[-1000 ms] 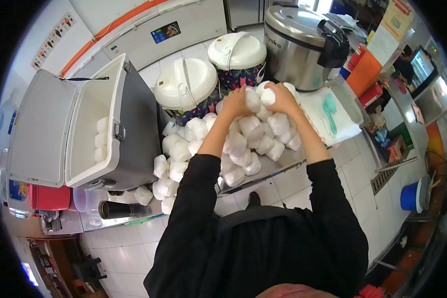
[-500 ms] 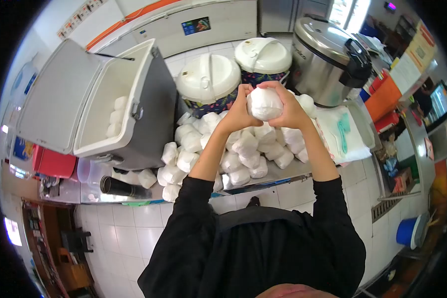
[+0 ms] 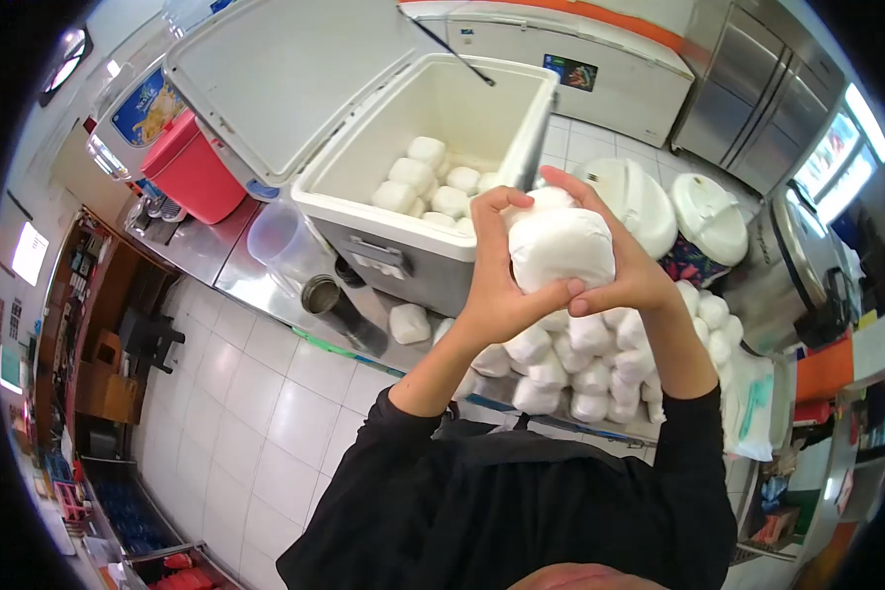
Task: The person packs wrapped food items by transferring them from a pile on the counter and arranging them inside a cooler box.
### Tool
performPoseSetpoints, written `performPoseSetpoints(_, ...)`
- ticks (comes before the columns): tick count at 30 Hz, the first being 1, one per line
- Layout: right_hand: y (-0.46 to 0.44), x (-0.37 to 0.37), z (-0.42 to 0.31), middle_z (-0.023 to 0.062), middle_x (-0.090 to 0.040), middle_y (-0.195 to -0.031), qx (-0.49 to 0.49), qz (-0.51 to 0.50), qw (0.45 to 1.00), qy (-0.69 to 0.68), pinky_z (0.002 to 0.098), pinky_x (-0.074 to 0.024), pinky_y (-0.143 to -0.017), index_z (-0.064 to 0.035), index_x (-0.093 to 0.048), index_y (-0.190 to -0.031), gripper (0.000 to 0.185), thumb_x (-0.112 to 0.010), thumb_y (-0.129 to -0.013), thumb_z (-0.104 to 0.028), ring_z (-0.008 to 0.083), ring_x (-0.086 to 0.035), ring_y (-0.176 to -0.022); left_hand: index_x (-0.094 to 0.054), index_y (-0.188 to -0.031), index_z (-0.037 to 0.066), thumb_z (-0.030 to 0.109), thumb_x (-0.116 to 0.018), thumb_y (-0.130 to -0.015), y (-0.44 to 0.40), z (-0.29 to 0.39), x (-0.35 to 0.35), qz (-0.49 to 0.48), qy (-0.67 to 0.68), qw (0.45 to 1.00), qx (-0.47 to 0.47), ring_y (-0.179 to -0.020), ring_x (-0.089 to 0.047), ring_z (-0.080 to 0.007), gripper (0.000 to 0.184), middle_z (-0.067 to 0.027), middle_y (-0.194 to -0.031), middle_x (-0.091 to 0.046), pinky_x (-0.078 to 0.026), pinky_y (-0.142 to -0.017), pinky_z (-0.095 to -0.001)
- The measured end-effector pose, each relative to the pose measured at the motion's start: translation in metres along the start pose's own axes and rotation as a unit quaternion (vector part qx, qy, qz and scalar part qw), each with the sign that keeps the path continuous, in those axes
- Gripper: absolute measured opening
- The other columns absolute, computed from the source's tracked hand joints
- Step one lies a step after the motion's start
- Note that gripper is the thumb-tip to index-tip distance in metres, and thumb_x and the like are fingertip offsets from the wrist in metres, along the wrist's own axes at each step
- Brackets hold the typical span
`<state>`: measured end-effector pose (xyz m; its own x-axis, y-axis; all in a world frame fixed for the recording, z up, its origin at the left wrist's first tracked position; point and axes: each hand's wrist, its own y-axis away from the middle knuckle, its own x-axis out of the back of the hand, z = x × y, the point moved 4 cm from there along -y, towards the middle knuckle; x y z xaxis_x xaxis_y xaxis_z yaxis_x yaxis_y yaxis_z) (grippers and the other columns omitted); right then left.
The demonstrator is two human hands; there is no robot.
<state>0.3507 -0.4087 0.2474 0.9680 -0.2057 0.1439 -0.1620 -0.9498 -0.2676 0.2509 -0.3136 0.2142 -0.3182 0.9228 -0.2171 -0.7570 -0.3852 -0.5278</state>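
Note:
Between my left hand (image 3: 497, 270) and my right hand (image 3: 624, 251) are white wrapped bundles (image 3: 560, 251), one in front and another partly showing behind it. Both hands are wrapped round their sides, with the thumbs almost meeting at the bottom. Just beyond my left hand stands the open cooler box (image 3: 344, 211), with several white bundles (image 3: 413, 175) in its bottom. A pile of similar bundles (image 3: 590, 379) lies on the metal table below and right of my hands. One bundle (image 3: 409, 324) sits apart, in front of the cooler.
The cooler lid (image 3: 285, 79) stands open at the back left. A red container (image 3: 195, 169), a clear plastic tub (image 3: 277, 239) and a dark cylinder (image 3: 339, 310) are on the left. White-lidded containers (image 3: 703, 218) and a steel cooker (image 3: 787, 261) stand right.
The view has swung left toward the cooler. My hands, closed around white bundles, have moved from above the pile to beside the cooler's right edge and nearer the camera.

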Motion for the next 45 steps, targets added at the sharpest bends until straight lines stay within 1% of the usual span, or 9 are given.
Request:
performPoseSetpoints(7, -0.154, -0.037, 0.009, 0.0092, -0.054, -0.116, -0.087, -0.092, 0.988, -0.091, 0.0311, -0.0429, -0.092, -0.0094, -0.038, -0.133, 0.088, -0.076, -0.054, -0.012, 0.0206, -0.054, -0.108, -0.01, -0.132, -0.001, 0.03, -0.069, -0.083, -0.043, 0.042, 0.126, 0.055, -0.056, 0.997, -0.024, -0.122, -0.039, -0.0302, 0.083, -0.0206, -0.133, -0.022, -0.036, -0.1, -0.0397)
performPoseSetpoints(9, -0.192, -0.035, 0.031, 0.0113, -0.054, -0.113, -0.128, -0.118, 0.979, -0.109, 0.0328, -0.0447, -0.089, -0.0095, -0.043, -0.128, 0.078, -0.069, -0.055, -0.01, 0.0245, -0.054, -0.104, -0.017, -0.132, -0.003, 0.032, -0.068, -0.084, -0.053, 0.048, 0.171, 0.003, -0.391, 0.919, -0.05, -0.12, -0.04, -0.0323, 0.077, -0.0213, -0.134, -0.024, -0.033, -0.102, -0.0407)
performPoseSetpoints(11, -0.22, -0.03, 0.064, 0.0125, -0.054, -0.113, -0.215, -0.114, 0.969, -0.036, 0.0325, -0.0442, -0.089, -0.0084, -0.043, -0.128, 0.078, -0.07, -0.055, -0.012, 0.0256, -0.054, -0.104, -0.025, -0.131, -0.005, 0.034, -0.067, -0.085, -0.063, 0.046, 0.216, 0.026, -0.542, 0.838, -0.067, -0.117, -0.042, -0.0343, 0.074, -0.0208, -0.131, -0.03, -0.031, -0.102, -0.0419)
performPoseSetpoints(13, -0.239, -0.019, 0.113, 0.0129, -0.054, -0.113, -0.331, -0.111, 0.936, 0.032, 0.0374, -0.0453, -0.086, -0.0169, -0.041, -0.13, 0.083, -0.071, -0.052, -0.011, 0.0271, -0.056, -0.105, -0.028, -0.131, -0.005, 0.035, -0.068, -0.084, -0.064, 0.035, 0.252, 0.107, -0.526, 0.842, -0.058, -0.113, -0.045, -0.0343, 0.074, -0.0197, -0.126, -0.038, -0.032, -0.1, -0.0425)
performPoseSetpoints(16, -0.252, -0.016, 0.138, 0.0143, -0.054, -0.113, -0.529, -0.121, 0.824, 0.167, 0.0388, -0.048, -0.084, -0.0109, -0.039, -0.131, 0.085, -0.073, -0.053, -0.012, 0.029, -0.057, -0.104, -0.024, -0.133, -0.004, 0.034, -0.069, -0.082, -0.058, 0.011, 0.283, 0.158, -0.48, 0.86, -0.075, -0.108, -0.049, -0.0312, 0.078, -0.0193, -0.118, -0.046, -0.035, -0.096, -0.0424)
performPoseSetpoints(22, -0.248, -0.025, 0.213, 0.0172, -0.052, -0.116, -0.635, -0.227, 0.73, 0.109, 0.0384, -0.0503, -0.088, 0.0023, -0.032, -0.134, 0.094, -0.077, -0.052, -0.01, 0.0317, -0.058, -0.105, -0.02, -0.132, -0.002, 0.035, -0.072, -0.078, -0.055, 0.003, 0.288, 0.111, -0.408, 0.89, -0.173, -0.09, -0.058, -0.0278, 0.084, -0.0219, -0.102, -0.054, -0.045, -0.085, -0.0421)
performPoseSetpoints(31, -0.234, -0.053, 0.265, 0.0131, -0.043, -0.134, -0.643, -0.22, 0.725, -0.115, 0.0374, -0.0393, -0.102, -0.0038, -0.026, -0.143, 0.095, -0.072, -0.06, -0.003, 0.0275, -0.041, -0.127, -0.017, -0.135, 0.001, 0.049, -0.067, -0.078, -0.058, 0.0, 0.288, 0.112, -0.386, 0.894, -0.197, -0.079, -0.06, -0.0245, 0.09, -0.0232, -0.089, -0.06, -0.048, -0.073, -0.0339)
performPoseSetpoints(42, -0.221, -0.088, 0.252, 0.0199, -0.029, -0.142, -0.561, 0.046, 0.822, -0.088, 0.0453, -0.0359, -0.102, -0.0036, -0.024, -0.141, 0.087, -0.064, -0.064, -0.011, 0.0327, -0.031, -0.132, -0.021, -0.132, 0.003, 0.04, -0.062, -0.084, -0.059, 0.005, 0.284, 0.182, -0.442, 0.869, -0.126, -0.082, -0.061, -0.0201, 0.074, -0.0137, -0.089, -0.064, -0.047, -0.072, -0.0287)
performPoseSetpoints(45, -0.219, -0.09, 0.223, 0.0184, -0.035, -0.135, -0.619, 0.048, 0.784, -0.006, 0.0449, -0.0292, -0.104, -0.0075, -0.011, -0.146, 0.098, -0.064, -0.064, -0.011, 0.0312, -0.034, -0.127, -0.024, -0.128, 0.002, 0.029, -0.061, -0.087, -0.058, 0.004, 0.28, 0.182, -0.456, 0.856, -0.164, -0.086, -0.063, -0.0217, 0.061, -0.0162, -0.09, -0.064, -0.049, -0.075, -0.0309)
